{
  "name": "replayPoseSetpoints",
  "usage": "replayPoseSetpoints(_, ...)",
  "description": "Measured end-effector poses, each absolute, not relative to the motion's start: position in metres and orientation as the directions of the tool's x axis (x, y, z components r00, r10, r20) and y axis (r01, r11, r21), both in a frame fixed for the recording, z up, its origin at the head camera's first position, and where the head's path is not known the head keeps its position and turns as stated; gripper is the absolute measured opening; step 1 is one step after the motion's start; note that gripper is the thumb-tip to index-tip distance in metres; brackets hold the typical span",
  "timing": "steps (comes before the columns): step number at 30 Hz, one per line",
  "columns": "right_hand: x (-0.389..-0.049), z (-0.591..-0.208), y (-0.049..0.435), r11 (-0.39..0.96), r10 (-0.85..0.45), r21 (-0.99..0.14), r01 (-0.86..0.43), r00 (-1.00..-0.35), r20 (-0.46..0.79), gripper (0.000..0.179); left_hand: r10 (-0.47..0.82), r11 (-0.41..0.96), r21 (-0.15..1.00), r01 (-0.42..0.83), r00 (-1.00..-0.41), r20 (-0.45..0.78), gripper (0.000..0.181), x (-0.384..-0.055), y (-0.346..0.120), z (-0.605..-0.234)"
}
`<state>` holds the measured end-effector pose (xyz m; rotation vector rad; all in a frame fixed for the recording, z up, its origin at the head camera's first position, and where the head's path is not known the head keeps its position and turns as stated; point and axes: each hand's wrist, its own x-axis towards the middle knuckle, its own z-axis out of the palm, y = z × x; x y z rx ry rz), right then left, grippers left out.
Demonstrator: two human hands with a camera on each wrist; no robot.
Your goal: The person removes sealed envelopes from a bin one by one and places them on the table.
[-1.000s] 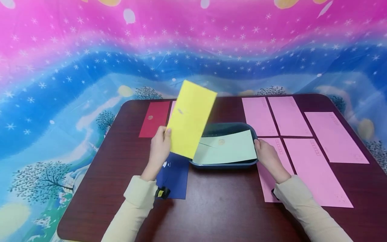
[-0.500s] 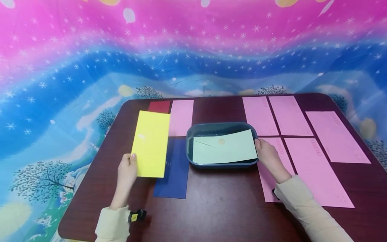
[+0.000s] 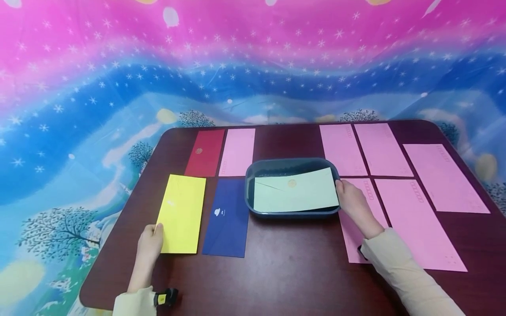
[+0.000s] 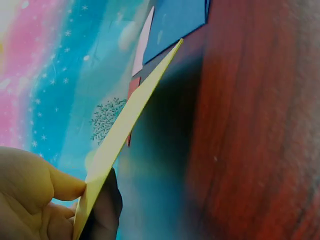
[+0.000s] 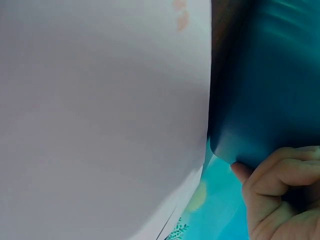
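Note:
My left hand (image 3: 149, 243) pinches the lower left edge of a yellow envelope (image 3: 182, 215), thumb on top and fingers beneath. In the left wrist view the yellow envelope (image 4: 122, 125) stands tilted, with a gap and dark shadow between it and the tabletop. On its right lies a navy envelope (image 3: 225, 224) with a small white print. My right hand (image 3: 353, 204) grips the right rim of a dark blue-green plastic basin (image 3: 292, 215). A pale green envelope (image 3: 296, 197) lies inside, its right end raised near the rim. The right wrist view shows curled fingers (image 5: 280, 175) at the basin's wall.
Behind the navy envelope lie a red envelope (image 3: 205, 153) and a pink envelope (image 3: 238, 153). Several more pink envelopes (image 3: 413, 219) lie to the right of the basin on the dark wooden table (image 3: 292, 272). A patterned curtain (image 3: 253, 66) hangs behind.
My left hand has carried the yellow envelope from over the basin leftward and down, to the left of the navy envelope. My right hand has stayed on the basin's rim.

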<state>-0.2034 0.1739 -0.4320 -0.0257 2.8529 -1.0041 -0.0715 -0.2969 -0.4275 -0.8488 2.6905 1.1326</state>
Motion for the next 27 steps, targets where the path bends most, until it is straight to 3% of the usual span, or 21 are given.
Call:
replayPoseSetpoints(11, -0.205, -0.432, 0.174, 0.778, -0.054, -0.628, 0.027, -0.993, -0.109, 0.046, -0.441, 0.654, 0.538, -0.532, -0.846, -0.301, 0.072, -0.066, -0.294, -0.436)
replayPoseSetpoints(27, -0.205, -0.431, 0.174, 0.776, -0.056, -0.630, 0.030, -0.992, -0.116, 0.049, -0.458, 0.710, 0.457, -0.535, -0.844, -0.277, 0.069, -0.073, -0.283, -0.439)
